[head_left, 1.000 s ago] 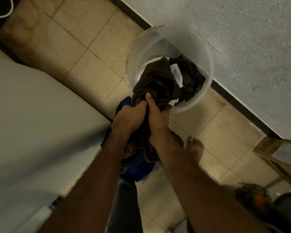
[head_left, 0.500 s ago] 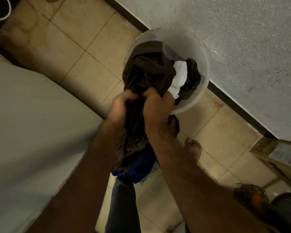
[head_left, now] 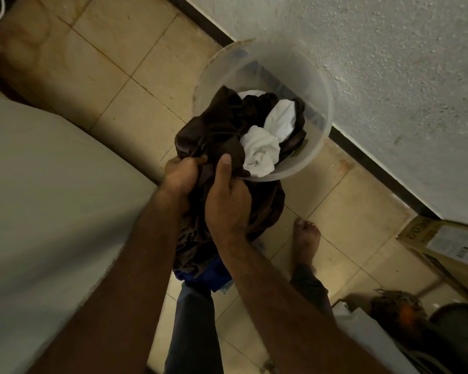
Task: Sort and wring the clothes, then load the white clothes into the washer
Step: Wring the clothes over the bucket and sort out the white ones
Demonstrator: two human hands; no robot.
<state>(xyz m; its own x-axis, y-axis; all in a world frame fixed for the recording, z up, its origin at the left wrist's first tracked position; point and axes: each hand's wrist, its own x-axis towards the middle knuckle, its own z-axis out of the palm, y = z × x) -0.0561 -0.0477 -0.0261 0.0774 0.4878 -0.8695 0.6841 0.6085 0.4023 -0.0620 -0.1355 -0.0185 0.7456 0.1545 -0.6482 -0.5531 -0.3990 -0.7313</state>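
Two hands grip a dark brown garment (head_left: 216, 136) over the near-left rim of a clear plastic bucket (head_left: 328, 103). The bucket stands on a tiled floor (head_left: 114, 85) against a rough white wall (head_left: 389, 63).

The left hand (head_left: 183, 175) has its fingers curled tight round a bunched fold of the brown fabric. The right hand (head_left: 227, 203), just beside it, wraps the same bunch with its thumb pointing up toward the bucket.

The garment's upper part lies heaped inside the bucket. Its lower part hangs below the hands, outside the rim, in front of the person's legs.

Crumpled white cloth (head_left: 261, 152) (one piece or two, it is hard to tell) sits in the bucket to the right of the brown heap and touches it, its nearer lump resting at the near rim. A blue garment (head_left: 210, 273) shows beneath the hanging brown fabric, between the forearms.

A large pale surface (head_left: 52, 198) with a rounded edge fills the left side of the view. On the right, a bare foot (head_left: 307, 238) stands on the tiles near the bucket. A cardboard box (head_left: 443, 238) sits at the foot of the wall farther right, and a dark skirting strip (head_left: 200, 20) runs along the wall's base.
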